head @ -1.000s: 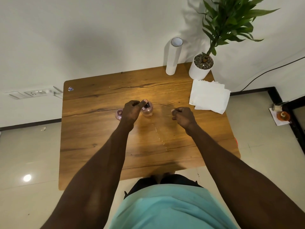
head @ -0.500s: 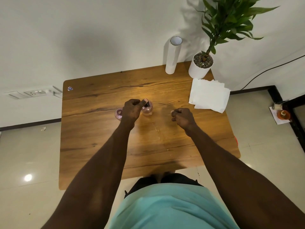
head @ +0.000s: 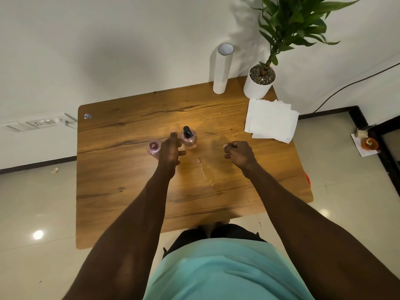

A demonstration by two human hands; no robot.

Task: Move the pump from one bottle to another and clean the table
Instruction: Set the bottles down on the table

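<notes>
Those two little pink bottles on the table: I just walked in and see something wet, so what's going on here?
A person stands at the wooden table. The black pump sits on the right small pink bottle, while the left pink bottle stands open. The left hand hovers open between them; the right hand is curled, holding nothing visible. A wet streak lies on the wood, and the stack of white paper napkins is untouched.

- A single head-worn view is given, aimed steeply forward and down from above.
- The wooden table [head: 121, 169] is seen at arm's length, wall beyond, floor on both sides.
- No second view is supplied.
</notes>
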